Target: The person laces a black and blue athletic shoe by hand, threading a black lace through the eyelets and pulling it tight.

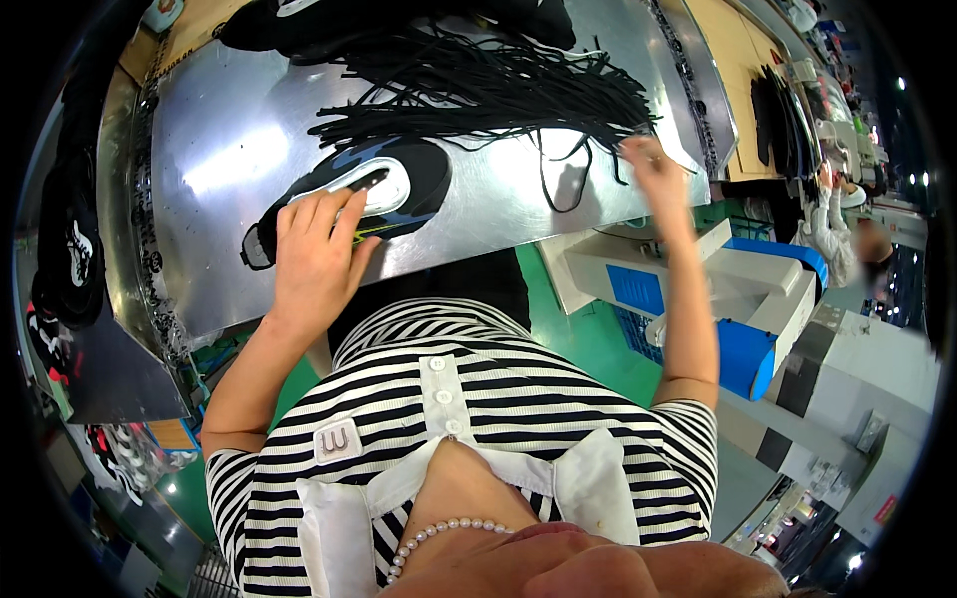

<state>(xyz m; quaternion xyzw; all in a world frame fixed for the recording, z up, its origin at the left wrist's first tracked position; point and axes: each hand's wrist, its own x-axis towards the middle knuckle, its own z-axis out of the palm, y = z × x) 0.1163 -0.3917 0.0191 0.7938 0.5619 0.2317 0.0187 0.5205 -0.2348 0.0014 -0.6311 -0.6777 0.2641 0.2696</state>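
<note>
A black and blue shoe upper (424,179) with a white-rimmed oval opening and thin yellow-green lines lies flat on the metal tabletop (229,159). My left hand (317,244) is closed on its near left part, fingers bent toward the opening and thumb at the near edge. Behind the upper spreads a thick heap of black shoelaces (478,85), one of them looping out toward me. By the right end of these laces is my right hand (656,179), smeared by motion with its fingers bent. Whether it has a lace in it is unclear.
More black uppers (399,20) are piled at the table's far edge. Several dark shoe pieces (75,249) stand at the left. A pale machine with blue parts (698,289) is close by my right forearm. Farther right, a person in pale sleeves (832,229) works.
</note>
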